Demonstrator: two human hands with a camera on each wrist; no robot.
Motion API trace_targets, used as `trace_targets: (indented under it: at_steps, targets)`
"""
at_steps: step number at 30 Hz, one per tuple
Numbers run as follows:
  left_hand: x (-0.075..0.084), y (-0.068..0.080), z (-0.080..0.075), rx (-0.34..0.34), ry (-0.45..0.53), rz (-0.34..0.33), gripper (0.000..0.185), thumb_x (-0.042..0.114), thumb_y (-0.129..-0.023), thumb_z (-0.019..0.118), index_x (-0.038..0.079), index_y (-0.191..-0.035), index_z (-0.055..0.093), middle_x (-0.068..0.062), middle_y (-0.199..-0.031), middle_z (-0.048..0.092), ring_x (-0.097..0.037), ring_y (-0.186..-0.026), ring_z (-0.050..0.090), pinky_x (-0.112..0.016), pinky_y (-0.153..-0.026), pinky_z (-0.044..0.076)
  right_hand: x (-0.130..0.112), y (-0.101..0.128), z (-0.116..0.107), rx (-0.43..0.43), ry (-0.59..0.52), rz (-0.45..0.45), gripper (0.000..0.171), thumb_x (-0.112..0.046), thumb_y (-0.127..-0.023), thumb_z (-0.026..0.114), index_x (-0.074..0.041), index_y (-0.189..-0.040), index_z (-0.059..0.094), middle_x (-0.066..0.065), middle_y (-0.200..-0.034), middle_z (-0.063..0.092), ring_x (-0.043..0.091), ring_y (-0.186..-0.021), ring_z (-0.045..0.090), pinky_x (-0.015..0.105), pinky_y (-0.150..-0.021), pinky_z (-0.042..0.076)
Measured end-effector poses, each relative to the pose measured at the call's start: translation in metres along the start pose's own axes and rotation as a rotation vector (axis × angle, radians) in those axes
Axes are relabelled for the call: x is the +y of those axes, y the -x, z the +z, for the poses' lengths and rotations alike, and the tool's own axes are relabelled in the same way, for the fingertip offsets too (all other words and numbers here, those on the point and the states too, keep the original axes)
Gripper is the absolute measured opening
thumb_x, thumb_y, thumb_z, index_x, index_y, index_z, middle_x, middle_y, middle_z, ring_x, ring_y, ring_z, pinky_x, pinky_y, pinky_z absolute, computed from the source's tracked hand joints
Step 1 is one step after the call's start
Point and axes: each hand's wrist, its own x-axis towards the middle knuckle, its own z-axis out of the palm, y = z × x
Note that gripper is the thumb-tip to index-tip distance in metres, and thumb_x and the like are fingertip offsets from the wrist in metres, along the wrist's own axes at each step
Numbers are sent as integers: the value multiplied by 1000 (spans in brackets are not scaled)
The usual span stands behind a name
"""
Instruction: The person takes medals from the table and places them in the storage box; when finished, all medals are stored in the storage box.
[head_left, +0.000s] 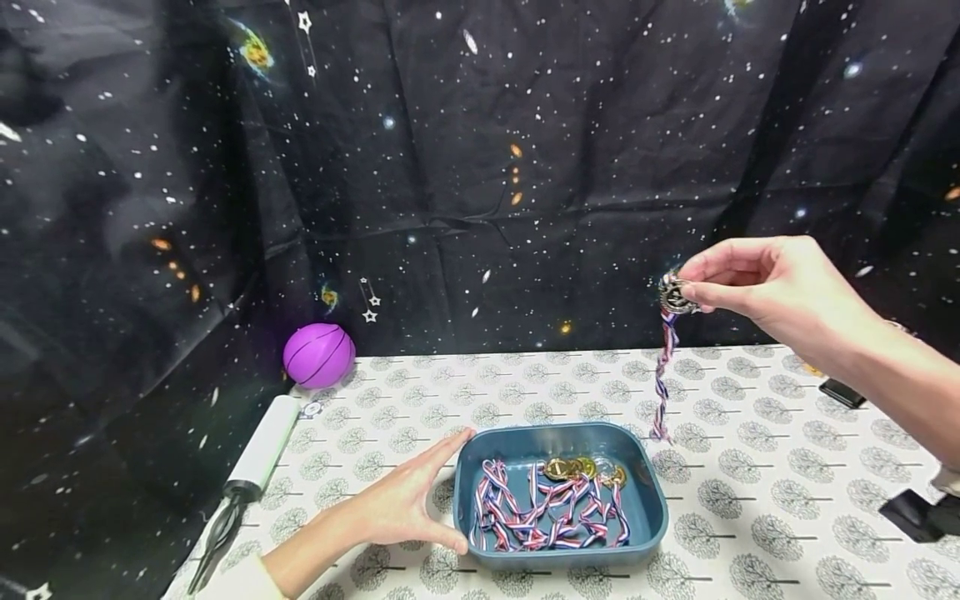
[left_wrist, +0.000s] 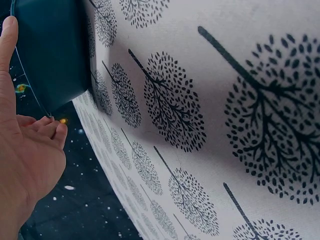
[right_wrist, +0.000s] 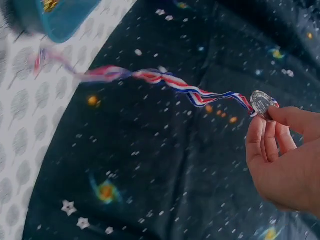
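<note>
My right hand (head_left: 780, 292) pinches a silver-coloured medal (head_left: 677, 295) between thumb and fingertips, raised high above the table on the right. Its twisted red, white and blue ribbon (head_left: 662, 375) dangles straight down, and the right wrist view shows the medal (right_wrist: 262, 104) gripped near its edge. My left hand (head_left: 401, 504) spreads across the left end of a blue plastic bin (head_left: 651, 500), thumb at the near corner and fingers at the far one. Inside the bin lie several gold-coloured medals (head_left: 558, 469) and a tangle of striped ribbons (head_left: 517, 517).
At the back left sits a purple ball (head_left: 319, 356). A white hand pump (head_left: 262, 446) with a black end lies along the left table edge. A black object (head_left: 842, 392) rests behind the right forearm. A dark starry cloth (head_left: 480, 183) hangs behind the tree-patterned tablecloth (head_left: 720, 433).
</note>
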Motion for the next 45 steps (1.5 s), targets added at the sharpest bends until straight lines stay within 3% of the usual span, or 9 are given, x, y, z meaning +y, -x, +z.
trace_targets:
  at_steps: [10,20,35,40,45]
  targets:
    - [0,1,0,15,-20,12,137,60,-68,95,21,-172,15,-7,-176,22,-33,-157,29,-60,-124,30,-31,-7,43,-38,-80,-124,19,-10,-95,82,-4,-113,79,0,-95,81,10,-82,75,21,-71,58]
    - [0,2,1,8,-12,-3,138,62,-68,94,20,-172,15,-10,-175,21,-33,-158,28,-60,-124,29,-51,-3,95,-182,-168,-108,14,-9,-95,80,-3,-108,78,9,-96,79,19,-85,74,25,-78,60]
    - [1,2,0,14,-22,-10,139,58,-67,97,20,-172,14,-7,-175,21,-34,-157,30,-60,-124,30,-52,-6,153,-272,-228,-158,10,1,-93,77,-6,-101,79,6,-93,79,23,-83,75,30,-80,62]
    - [1,2,-1,7,-8,-20,139,57,-67,97,21,-172,14,-8,-175,22,-33,-156,33,-60,-124,30,-42,10,163,-373,-230,-126,12,-1,-93,80,-8,-102,80,4,-90,79,23,-82,74,32,-79,62]
    - [2,1,-2,3,-3,-27,139,62,-67,95,19,-172,16,-8,-175,25,-31,-157,31,-59,-124,31,-26,31,165,-508,-248,-42,11,-7,-94,81,-8,-104,81,6,-80,74,20,-75,69,26,-67,58]
